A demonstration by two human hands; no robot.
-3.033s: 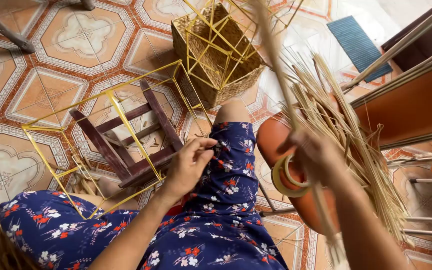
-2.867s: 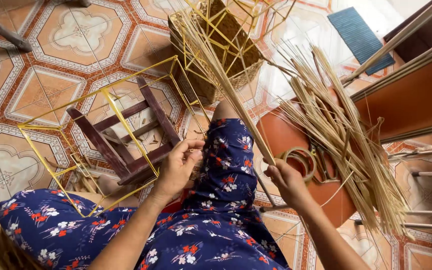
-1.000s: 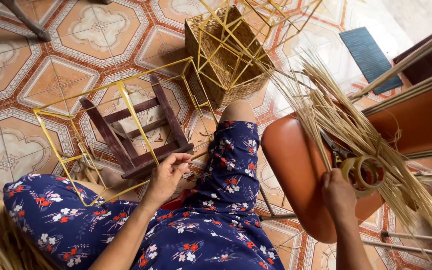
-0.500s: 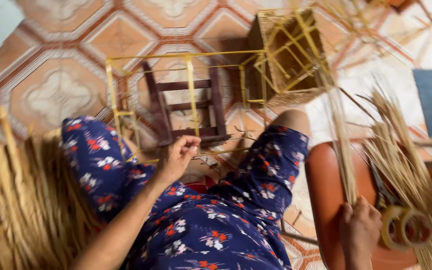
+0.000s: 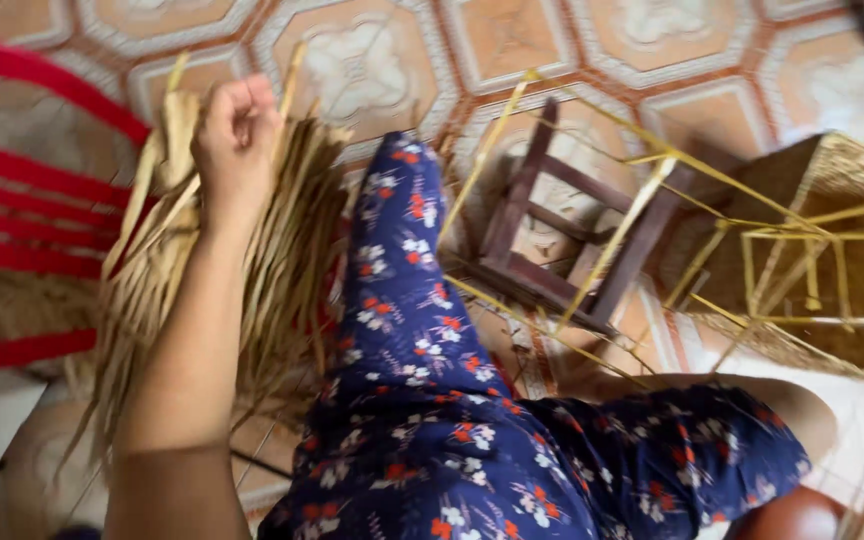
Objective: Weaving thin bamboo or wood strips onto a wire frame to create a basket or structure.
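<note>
1. Reaching across to the left, the left hand (image 5: 235, 140) had left the lap it rested on half a second before, fingers pinched on dry straw strips (image 5: 252, 270).
2. Those pale, flat strips fanned downward beside a red chair (image 5: 32, 200).
3. No right hand showed.
4. A yellow frame (image 5: 652, 200) stood far right.

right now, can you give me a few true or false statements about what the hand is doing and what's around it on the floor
1. The left hand grips a bundle of dry straw strips. True.
2. The right hand holds the small wooden stool. False: no right hand shows, and the stool is untouched.
3. A yellow wire frame surrounds the stool. True.
4. The floor is plain grey concrete. False: it is patterned tile.
5. The woven basket lies right of the stool. True.
</note>
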